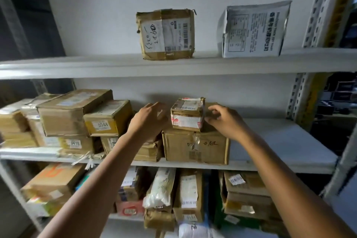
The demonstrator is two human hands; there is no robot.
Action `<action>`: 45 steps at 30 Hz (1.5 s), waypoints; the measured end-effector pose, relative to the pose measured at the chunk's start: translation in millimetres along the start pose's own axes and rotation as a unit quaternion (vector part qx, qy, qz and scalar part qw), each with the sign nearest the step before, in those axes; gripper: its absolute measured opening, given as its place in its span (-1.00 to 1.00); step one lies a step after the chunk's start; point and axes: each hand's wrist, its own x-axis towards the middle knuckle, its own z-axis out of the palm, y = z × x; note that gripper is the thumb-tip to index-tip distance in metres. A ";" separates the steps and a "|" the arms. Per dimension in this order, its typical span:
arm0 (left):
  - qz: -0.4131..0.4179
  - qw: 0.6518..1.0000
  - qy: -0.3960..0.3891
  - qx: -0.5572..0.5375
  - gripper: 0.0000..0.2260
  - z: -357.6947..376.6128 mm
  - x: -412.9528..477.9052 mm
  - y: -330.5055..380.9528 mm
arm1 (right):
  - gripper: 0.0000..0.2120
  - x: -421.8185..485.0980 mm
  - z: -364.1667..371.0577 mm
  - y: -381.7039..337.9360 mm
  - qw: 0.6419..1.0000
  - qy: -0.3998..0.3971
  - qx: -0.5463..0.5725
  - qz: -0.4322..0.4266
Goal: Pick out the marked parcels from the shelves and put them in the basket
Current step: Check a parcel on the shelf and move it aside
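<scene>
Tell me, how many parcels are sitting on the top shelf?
2. A taped brown carton stands at the middle of the top shelf; a silvery printed bag stands to its right. Others may lie beyond the picture's edges.

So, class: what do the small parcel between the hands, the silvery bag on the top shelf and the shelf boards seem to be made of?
The small parcel looks like matte brown cardboard, bound in glossy tape with paper labels. The silvery bag is probably foil-laminated plastic: shiny and creased. The shelf boards are smooth and white, perhaps painted metal or laminate; I cannot tell which.
</scene>
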 end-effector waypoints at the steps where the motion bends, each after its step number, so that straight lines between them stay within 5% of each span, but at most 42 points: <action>1: -0.001 1.000 -0.001 -0.002 -0.65 -0.3 3.0 -3.7 | -0.55 4.6 4.0 -2.6 1.000 0.000 0.006 -0.001; 12: 0.078 0.996 -0.043 -0.026 -0.53 32.0 54.7 -19.1 | -0.62 43.9 33.8 -6.9 0.994 0.064 0.077 0.042; 22: 0.102 0.985 -0.086 -0.107 -0.42 65.0 79.9 -28.9 | -0.63 54.5 48.1 -3.2 0.969 0.028 0.220 0.110; 30: 0.083 0.976 -0.078 -0.188 -0.41 68.6 73.4 -32.2 | -0.28 49.5 55.0 0.9 0.989 0.038 0.127 0.064; 45: 0.060 0.943 -0.044 -0.324 -0.38 58.3 31.3 -19.8 | -0.28 16.1 58.3 4.5 0.979 0.086 0.183 0.014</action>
